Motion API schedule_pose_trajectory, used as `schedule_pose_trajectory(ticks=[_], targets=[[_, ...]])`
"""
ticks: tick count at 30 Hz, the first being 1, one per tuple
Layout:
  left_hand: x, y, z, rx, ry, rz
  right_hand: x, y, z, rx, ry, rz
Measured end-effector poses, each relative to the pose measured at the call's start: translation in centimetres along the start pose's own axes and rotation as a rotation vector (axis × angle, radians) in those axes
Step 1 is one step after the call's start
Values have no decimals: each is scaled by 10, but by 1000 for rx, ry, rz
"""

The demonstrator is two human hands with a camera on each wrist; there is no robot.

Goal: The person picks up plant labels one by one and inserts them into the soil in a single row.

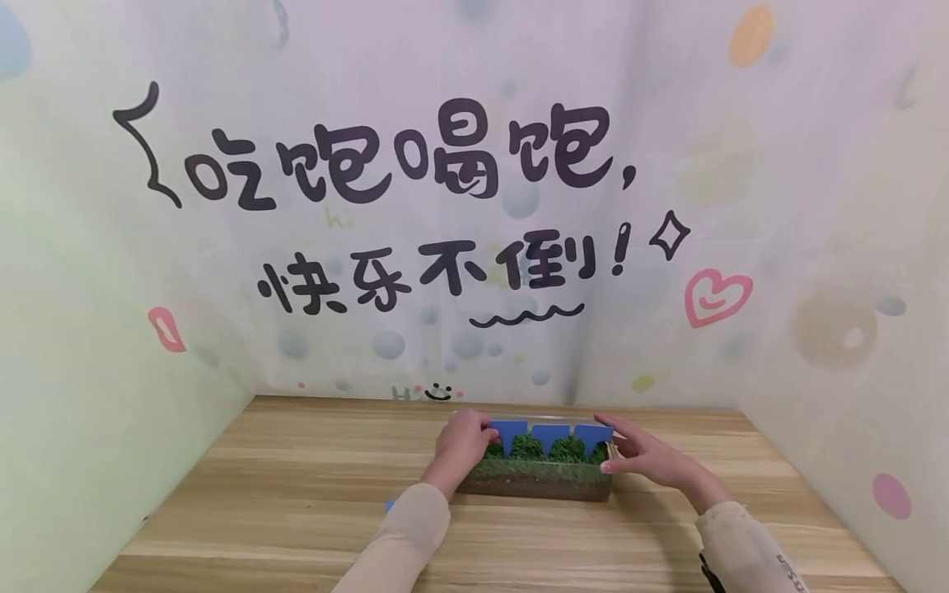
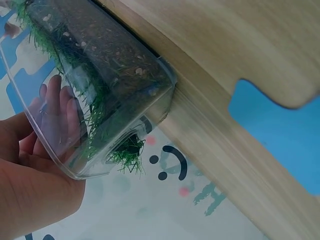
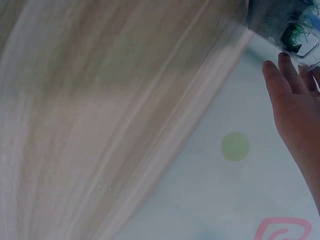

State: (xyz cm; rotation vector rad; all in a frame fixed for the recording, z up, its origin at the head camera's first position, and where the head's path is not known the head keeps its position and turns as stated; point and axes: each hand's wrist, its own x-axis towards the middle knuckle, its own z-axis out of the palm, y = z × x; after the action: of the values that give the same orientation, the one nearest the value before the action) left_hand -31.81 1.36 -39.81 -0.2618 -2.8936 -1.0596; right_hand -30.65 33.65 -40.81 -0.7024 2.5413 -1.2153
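Observation:
A clear plastic box (image 1: pixel 541 488) holds brown soil with green grass (image 1: pixel 525 447) above it. Three blue T-shaped plant labels (image 1: pixel 550 433) stand in a row among the tufts. At the box's left end, my left hand (image 1: pixel 461 441) reaches in from above, thumb and forefinger pinching the edge of the leftmost label (image 1: pixel 510 430). Its other fingers show through the clear wall in the left wrist view. My right hand (image 1: pixel 648 455) rests against the right end, thumb at the front corner and straight, spread fingers toward the back rim, beside the rightmost label (image 1: pixel 593 433).
Another blue label (image 2: pixel 285 132) lies flat on the wooden table (image 1: pixel 296 494), mostly behind my left sleeve in the head view. Grass pokes out of a hole in the box's end wall (image 2: pixel 127 150). A printed cloth backdrop (image 1: pixel 445 346) hangs right behind the table.

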Motion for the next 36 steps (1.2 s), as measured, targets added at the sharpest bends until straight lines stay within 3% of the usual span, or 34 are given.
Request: schedule_pose_trajectory(ticks=[17, 25, 36], targets=[[-3, 0, 4, 39, 7, -8, 0, 1, 0, 15, -7, -4], [-6, -1, 1, 97, 13, 60, 1, 2, 0, 4, -8, -12], [-7, -2, -10, -29, 7, 69, 0, 1, 0, 1, -4, -10]])
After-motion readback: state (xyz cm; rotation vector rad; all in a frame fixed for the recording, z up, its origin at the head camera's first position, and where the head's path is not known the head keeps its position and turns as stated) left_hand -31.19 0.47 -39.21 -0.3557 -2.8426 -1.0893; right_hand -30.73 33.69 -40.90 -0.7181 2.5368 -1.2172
